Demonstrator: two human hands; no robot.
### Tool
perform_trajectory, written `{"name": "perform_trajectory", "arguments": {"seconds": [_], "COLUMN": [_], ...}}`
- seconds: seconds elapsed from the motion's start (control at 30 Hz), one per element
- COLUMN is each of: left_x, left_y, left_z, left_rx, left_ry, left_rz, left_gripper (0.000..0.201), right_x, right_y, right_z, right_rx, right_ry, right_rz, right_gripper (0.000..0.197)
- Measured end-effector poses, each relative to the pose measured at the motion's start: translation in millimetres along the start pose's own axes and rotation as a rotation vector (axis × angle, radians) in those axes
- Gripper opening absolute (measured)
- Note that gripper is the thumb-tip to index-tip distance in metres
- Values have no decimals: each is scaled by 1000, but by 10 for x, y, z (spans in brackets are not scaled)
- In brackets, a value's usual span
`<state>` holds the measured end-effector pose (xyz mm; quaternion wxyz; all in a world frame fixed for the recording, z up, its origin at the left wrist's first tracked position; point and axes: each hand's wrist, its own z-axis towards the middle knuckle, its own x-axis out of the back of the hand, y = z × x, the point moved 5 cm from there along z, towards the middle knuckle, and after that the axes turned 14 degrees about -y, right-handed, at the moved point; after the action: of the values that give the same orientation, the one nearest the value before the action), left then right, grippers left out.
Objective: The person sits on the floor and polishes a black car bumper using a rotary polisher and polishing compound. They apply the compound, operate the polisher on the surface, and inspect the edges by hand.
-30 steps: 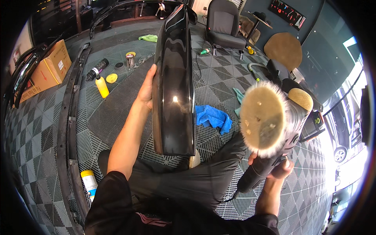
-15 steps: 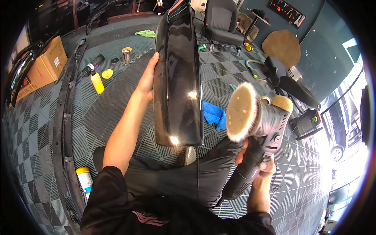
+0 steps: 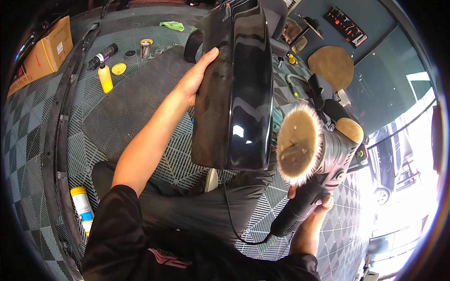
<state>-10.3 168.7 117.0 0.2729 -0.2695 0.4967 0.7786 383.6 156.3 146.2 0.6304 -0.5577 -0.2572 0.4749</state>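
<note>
A long, glossy black car trim panel stands raised in front of me, bright reflections on its face and a duller side turned to the left. My left hand grips it by that left side, thumb up along the surface. In my right hand is a dark power polisher, its handle wrapped by the fingers. The polisher's round, fuzzy-edged tan pad faces left, close to the panel's lower right edge but apart from it. A black cord runs from the handle's end across my lap.
Left on the tiled floor lie a long black strip, a yellow bottle, a yellow-lidded tub and a cardboard box. A green cloth lies farther off. Behind the polisher are a hose and a brown board.
The panel has moved right and turned, so more of its left side shows. The polisher has shifted slightly right and down. My view has swung a little, and the blue cloth is now hidden.
</note>
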Motion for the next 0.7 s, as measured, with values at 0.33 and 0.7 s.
{"name": "perform_trajectory", "arguments": {"seconds": [0.33, 0.7], "left_x": [-26, -2], "left_y": [13, -29], "left_z": [-26, -78], "left_rx": [37, 59], "left_ry": [-45, 48], "left_rz": [-15, 6], "left_gripper": [47, 47], "right_x": [-224, -428], "right_y": [-213, -454], "right_z": [268, 415], "right_rx": [-43, -80], "right_ry": [-29, 59], "right_rz": [-266, -388], "right_gripper": [88, 96]}}
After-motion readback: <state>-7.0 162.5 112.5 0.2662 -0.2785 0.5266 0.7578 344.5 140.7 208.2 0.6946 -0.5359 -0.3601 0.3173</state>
